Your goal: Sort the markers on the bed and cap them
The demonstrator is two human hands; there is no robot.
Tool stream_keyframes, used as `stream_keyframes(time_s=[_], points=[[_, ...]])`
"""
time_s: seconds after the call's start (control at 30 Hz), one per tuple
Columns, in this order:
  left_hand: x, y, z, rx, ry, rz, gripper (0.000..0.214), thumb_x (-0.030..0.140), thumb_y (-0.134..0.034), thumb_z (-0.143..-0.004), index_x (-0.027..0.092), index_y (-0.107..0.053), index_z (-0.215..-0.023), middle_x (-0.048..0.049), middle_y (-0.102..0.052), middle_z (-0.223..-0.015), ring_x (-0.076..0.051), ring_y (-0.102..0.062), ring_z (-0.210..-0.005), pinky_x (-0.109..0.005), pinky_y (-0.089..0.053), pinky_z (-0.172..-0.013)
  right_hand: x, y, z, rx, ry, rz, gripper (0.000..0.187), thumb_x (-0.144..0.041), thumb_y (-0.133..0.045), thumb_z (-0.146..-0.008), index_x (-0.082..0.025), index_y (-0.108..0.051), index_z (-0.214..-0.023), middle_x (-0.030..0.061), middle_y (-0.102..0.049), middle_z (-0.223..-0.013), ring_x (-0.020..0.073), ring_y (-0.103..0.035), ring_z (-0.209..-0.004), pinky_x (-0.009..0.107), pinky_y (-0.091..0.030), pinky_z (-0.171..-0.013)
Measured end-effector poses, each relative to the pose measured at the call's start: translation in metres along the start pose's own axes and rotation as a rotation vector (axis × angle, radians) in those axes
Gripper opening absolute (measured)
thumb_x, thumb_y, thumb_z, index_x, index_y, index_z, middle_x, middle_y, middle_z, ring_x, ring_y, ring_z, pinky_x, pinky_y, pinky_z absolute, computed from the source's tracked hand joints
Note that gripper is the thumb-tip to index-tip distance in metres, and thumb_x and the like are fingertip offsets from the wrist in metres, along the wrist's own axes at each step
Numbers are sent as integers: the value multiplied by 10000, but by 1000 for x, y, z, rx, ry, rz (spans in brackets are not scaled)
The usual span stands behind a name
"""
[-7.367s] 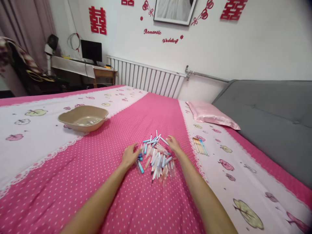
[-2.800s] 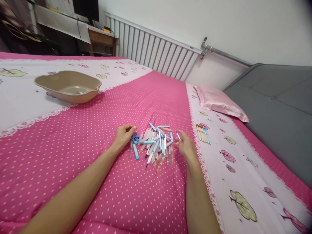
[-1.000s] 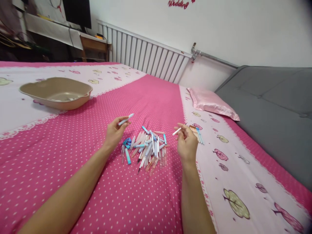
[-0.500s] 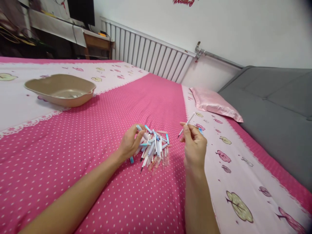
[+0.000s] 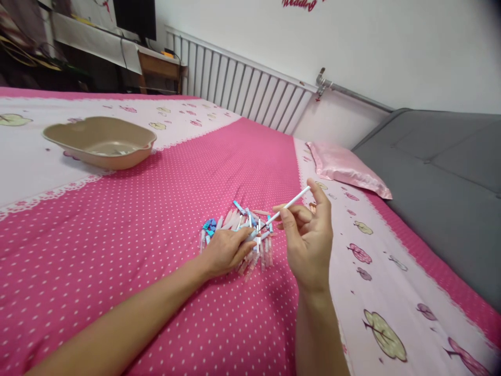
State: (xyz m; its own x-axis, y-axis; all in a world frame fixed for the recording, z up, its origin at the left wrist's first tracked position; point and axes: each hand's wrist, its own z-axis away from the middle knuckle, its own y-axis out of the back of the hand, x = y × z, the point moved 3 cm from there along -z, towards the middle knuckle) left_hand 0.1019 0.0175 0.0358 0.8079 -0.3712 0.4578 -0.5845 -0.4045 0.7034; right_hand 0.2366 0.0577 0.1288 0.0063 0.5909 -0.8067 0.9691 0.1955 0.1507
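While a pale barrel [image 5: 252,235] is gripped between the thumb and fingers of the left hand [image 5: 227,248], a slim white rod [image 5: 293,201] is pinched by the right hand [image 5: 310,237], its upper end met by the forefinger. The rod is tilted, with its dark tip pointed down at the end of the barrel; whether the tip has entered cannot be told. Both are held over the pile [image 5: 268,252] of pen parts, which is partly covered by the left hand. Pink, white and pale blue pieces are heaped loosely there, and small blue pieces [image 5: 209,225] are gathered at the pile's left edge. Right of the pile, an orange object [image 5: 312,208] is mostly hidden behind the right hand. The pile is borne by a bed [image 5: 235,334] with a pink dotted and white patterned cover. Left of the pile and farther back, a tan basin [image 5: 121,160] is set on the bed, its pale contents too small to tell. Beyond the pile to the right, a pink pillow [image 5: 348,166] is laid near a grey headboard [image 5: 442,151].
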Motion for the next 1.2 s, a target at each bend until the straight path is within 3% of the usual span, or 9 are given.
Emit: stream_keyframes(time_s=[0.33,0.57,0.87,1.07,1.2], points=[[-4,-2,1,-27,9,-41,486,481,-195,-959,166,-563,-995,-53,-649,-739,-185,-597,-650,-284,-403,-609,4,-5,1,-56,29,92,579,-220,-527,-879,-247,-315,-1417,-25,-589,-737,132,-572,-674,305,-509,-693],[-1,3,1,-16,27,-15,470,477,-207,-957,171,-565,-968,-49,-646,-719,-176,-605,-634,-265,-398,-584,7,-9,2,-147,15,150,523,-239,-509,-883,-241,-363,-1386,5,-626,-835,147,-615,-755,297,-517,-701],[0,6,1,-2,45,-18,443,429,-212,-964,163,-565,-999,-33,-620,-660,-179,-584,-589,-265,-371,-564,7,-9,2,-164,22,162,462,-227,-520,-865,-229,-412,-1314,5,-640,-840,148,-637,-776,290,-526,-711],[-2,7,0,90,4,24,362,394,-264,-964,172,-549,-991,-12,-587,-633,-162,-548,-546,-252,-337,-529,11,-12,1,-283,70,200,429,-184,-524,-853,-234,-463,-1275,12,-669,-885,150,-650,-791,293,-531,-719],[-5,8,0,151,22,67,360,390,-277,-957,166,-553,-1022,-7,-578,-624,-149,-514,-516,-253,-342,-532,11,-16,2,-452,138,356,362,-146,-459,-882,-236,-566,-1216,47,-689,-1025,176,-653,-893,336,-518,-794]])
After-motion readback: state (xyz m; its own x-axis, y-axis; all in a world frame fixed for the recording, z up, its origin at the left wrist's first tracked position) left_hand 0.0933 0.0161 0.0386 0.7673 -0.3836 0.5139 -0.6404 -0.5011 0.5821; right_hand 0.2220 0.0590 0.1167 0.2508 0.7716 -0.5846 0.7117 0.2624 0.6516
